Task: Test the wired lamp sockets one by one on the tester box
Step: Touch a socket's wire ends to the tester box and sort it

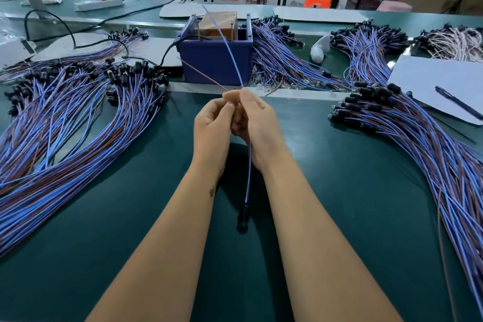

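My left hand (213,125) and my right hand (254,117) meet above the green table, in front of the blue tester box (217,60). Both pinch the wires of one wired lamp socket. Its black socket (243,218) hangs down between my forearms on the wire pair (249,165). From my fingertips a blue wire (224,42) rises toward the box, and a thin red wire (201,73) slants up to the left. A brown block (219,23) sits in the box top.
Large bundles of blue and brown wired sockets lie left (65,117), right (418,133) and behind the box (282,60). White paper with a pen (457,103) lies at right. A power strip (99,4) and black cables sit far left.
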{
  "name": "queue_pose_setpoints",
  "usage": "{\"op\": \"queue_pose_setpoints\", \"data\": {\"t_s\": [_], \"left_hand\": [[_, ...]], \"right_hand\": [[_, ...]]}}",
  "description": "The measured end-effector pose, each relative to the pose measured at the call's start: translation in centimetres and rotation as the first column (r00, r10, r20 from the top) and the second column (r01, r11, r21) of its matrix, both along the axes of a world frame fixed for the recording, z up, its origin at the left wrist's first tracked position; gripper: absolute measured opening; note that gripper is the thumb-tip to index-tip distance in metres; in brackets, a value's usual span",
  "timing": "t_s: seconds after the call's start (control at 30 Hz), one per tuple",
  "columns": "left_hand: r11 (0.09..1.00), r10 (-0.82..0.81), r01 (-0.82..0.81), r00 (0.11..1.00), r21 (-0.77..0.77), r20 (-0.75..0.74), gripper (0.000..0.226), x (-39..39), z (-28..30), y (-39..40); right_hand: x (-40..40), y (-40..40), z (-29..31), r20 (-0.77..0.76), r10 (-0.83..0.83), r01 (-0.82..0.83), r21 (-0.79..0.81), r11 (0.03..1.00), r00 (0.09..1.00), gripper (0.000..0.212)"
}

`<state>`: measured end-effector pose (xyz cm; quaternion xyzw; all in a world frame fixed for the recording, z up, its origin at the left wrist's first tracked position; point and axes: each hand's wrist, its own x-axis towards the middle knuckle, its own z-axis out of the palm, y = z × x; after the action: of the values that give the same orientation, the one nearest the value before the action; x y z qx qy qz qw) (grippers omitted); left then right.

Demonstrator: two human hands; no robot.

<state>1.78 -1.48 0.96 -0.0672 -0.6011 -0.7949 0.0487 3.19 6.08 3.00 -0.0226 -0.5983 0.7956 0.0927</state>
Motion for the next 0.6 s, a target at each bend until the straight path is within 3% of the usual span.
{"op": "queue_pose_setpoints", "data": {"t_s": [0.07, 0.2, 0.4, 0.5, 0.6], "left_hand": [[1.000, -0.021, 0.021, 0.999, 0.005, 0.048, 0.017, 0.1, -0.1, 0.0], [0.986, -0.094, 0.104, 0.993, -0.132, 0.077, 0.020, 0.3, 0.0, 0.3], [0.958, -0.263, 0.270, 0.961, -0.100, 0.080, 0.016, 0.8, 0.6, -0.4], [0.961, -0.258, 0.268, 0.957, -0.072, 0.133, 0.009, 0.8, 0.9, -0.5], [0.981, -0.173, 0.183, 0.975, -0.063, 0.142, 0.022, 0.3, 0.9, -0.5]], "right_hand": [[0.2, 0.0, -0.5, -0.006, 0.014, -0.014, 0.002, 1.000, 1.000, 0.030], [0.6, 0.6, -0.7, 0.005, 0.061, -0.061, -0.015, 0.998, 0.998, 0.026], [1.1, 0.6, -0.7, 0.022, 0.063, -0.063, 0.008, 0.998, 0.998, 0.030], [1.1, 0.4, -0.7, 0.012, 0.029, -0.029, 0.015, 0.999, 1.000, 0.032], [1.0, 0.0, -1.0, -0.005, -0.022, 0.023, 0.088, 0.996, 1.000, 0.031]]}}
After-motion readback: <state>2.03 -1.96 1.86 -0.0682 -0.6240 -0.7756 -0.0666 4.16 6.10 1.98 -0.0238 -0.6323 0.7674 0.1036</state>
